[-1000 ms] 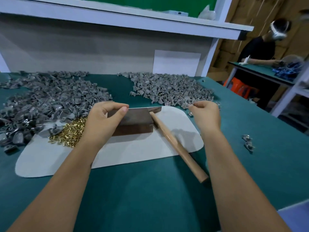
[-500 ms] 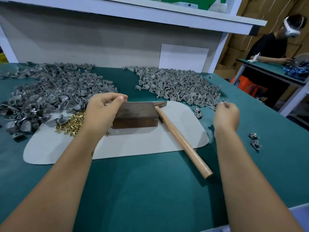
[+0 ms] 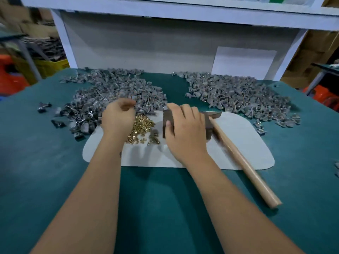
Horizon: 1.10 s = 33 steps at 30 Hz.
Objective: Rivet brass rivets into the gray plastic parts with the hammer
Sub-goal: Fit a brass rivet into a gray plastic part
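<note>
Since the earlier frames the hands have swapped jobs: the left hand (image 3: pixel 118 119) has left the dark rectangular metal block (image 3: pixel 185 125) and now hovers over the loose heap of small brass rivets (image 3: pixel 142 125) left of centre, its fingers curled inward; whether they pinch anything cannot be told. The right hand (image 3: pixel 185 132) has come in from the right-hand heap and now rests on the block, thumb on its near face and fingers lying relaxed over the top. The hammer with the pale wooden handle (image 3: pixel 242 162) lies untouched, its head against the block's right end and its handle running toward the lower right. Everything sits on a white rounded mat (image 3: pixel 244 140) on the green-covered counter (image 3: pixel 165 208). No bins are in use here: the gray plastic parts lie in two open heaps, one at upper left (image 3: pixel 113 94), one at upper right (image 3: pixel 238 96). The rivets look tiny, hard and prone to roll, so a fingertip pinch on a single shank should suit; the parts seem light and stiff; the hammer is probably best taken low on its handle.
</note>
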Tool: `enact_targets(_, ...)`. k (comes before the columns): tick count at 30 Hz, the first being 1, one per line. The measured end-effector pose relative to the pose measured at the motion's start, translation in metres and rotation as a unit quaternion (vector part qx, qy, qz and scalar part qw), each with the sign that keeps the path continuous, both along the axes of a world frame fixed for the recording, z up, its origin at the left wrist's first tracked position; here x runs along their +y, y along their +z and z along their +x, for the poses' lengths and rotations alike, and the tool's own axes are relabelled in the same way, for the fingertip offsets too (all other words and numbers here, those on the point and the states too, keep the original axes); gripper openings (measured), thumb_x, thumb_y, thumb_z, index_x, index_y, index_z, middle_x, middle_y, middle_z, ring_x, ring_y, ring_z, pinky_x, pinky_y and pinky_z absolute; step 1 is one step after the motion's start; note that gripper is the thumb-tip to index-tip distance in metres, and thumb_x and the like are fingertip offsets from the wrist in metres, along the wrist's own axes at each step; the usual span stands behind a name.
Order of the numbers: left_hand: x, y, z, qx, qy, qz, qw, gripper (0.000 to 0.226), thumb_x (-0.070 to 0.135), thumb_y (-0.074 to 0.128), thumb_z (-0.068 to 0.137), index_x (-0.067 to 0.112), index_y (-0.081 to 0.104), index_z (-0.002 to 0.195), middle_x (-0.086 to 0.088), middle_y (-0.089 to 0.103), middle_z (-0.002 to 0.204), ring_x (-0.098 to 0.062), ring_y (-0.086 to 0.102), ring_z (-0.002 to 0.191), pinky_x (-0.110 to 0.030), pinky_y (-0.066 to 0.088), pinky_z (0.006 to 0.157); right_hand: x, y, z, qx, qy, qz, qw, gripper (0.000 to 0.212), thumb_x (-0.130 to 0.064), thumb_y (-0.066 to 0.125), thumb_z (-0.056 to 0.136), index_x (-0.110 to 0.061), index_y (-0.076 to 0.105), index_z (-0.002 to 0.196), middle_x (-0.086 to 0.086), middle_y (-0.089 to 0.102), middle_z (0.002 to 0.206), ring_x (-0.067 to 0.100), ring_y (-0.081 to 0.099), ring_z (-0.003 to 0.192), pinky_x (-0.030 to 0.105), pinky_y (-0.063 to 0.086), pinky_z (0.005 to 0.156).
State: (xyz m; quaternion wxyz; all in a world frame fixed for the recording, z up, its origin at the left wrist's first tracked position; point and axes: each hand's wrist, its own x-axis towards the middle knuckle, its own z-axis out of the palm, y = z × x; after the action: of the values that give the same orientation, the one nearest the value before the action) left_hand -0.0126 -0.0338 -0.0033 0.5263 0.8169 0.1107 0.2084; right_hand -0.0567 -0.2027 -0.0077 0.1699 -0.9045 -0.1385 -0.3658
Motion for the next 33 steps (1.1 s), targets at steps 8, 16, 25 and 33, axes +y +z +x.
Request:
enact_targets(8, 0.001, -0.012, 0.001, 0.113, -0.001, 0.290, 0.950, 0.041, 0.015, 0.052, 0.091, 0.026, 0.064, 0.128, -0.010, 0.068, 0.116, -0.035, 0.056, 0.115, -0.048, 0.038, 0.106, -0.017, 0.003, 0.001, 0.034, -0.028, 0.109, 0.993, 0.032, -0.013, 0.054, 0.085, -0.015, 0.060, 0.117, 0.004, 0.058, 0.100, 0.026, 0.048, 0.095, 0.040, 0.038, 0.085)
enact_targets(16, 0.004, -0.010, 0.000, 0.054, 0.020, 0.187, 0.981, 0.024, 0.015, 0.061, 0.092, 0.026, 0.072, 0.109, 0.001, 0.072, 0.106, -0.028, 0.063, 0.094, -0.041, 0.053, 0.086, -0.008, 0.002, -0.005, 0.046, 0.003, 0.071, 0.996, 0.023, -0.012, 0.054, 0.086, -0.014, 0.065, 0.107, 0.005, 0.059, 0.097, 0.027, 0.050, 0.095, 0.037, 0.036, 0.084)
enact_targets(25, 0.004, -0.015, 0.005, 0.046, 0.023, 0.220, 0.974, 0.028, 0.022, 0.059, 0.088, 0.031, 0.071, 0.111, 0.000, 0.070, 0.111, -0.033, 0.053, 0.113, -0.046, 0.040, 0.101, 0.026, -0.006, -0.016, 0.051, 0.063, -0.161, 0.984, 0.004, -0.014, 0.065, 0.076, -0.013, 0.068, 0.079, 0.004, 0.064, 0.079, 0.027, 0.057, 0.078, 0.033, 0.038, 0.070)
enact_targets(33, 0.000, -0.013, 0.002, 0.018, 0.027, 0.236, 0.971, 0.034, 0.010, 0.056, 0.088, 0.028, 0.068, 0.114, 0.006, 0.072, 0.104, -0.030, 0.041, 0.121, -0.040, 0.026, 0.098, 0.023, -0.006, -0.011, 0.206, 0.102, -0.099, 0.968, 0.020, -0.018, 0.049, 0.094, -0.015, 0.063, 0.108, 0.005, 0.053, 0.106, 0.027, 0.057, 0.095, 0.030, 0.036, 0.062)
